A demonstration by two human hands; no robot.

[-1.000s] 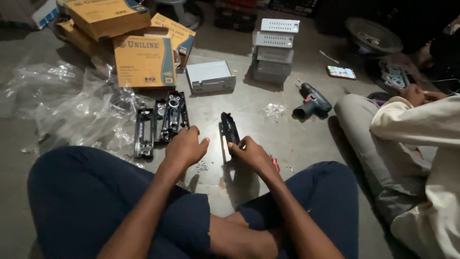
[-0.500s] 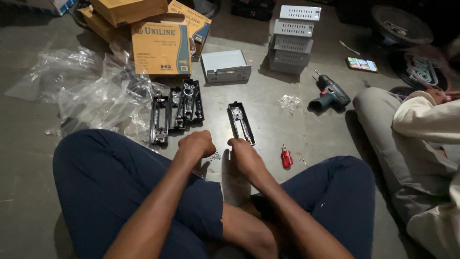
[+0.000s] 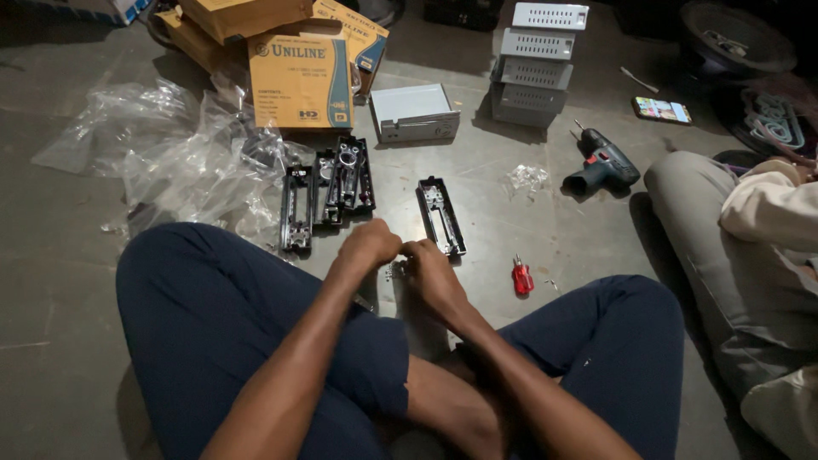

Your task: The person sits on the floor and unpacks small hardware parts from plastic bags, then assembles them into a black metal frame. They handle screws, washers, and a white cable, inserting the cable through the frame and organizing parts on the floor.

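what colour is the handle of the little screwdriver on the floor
Red, on the small screwdriver; seen in the head view.

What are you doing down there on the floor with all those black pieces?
A person sits cross-legged on the floor. The left hand and right hand meet, fingers curled over something too small to make out. Just beyond them lies a long black frame, with more black frames beside crumpled plastic bags. A small red screwdriver lies to the right, and a cordless drill farther off. Another person sits at the right edge.
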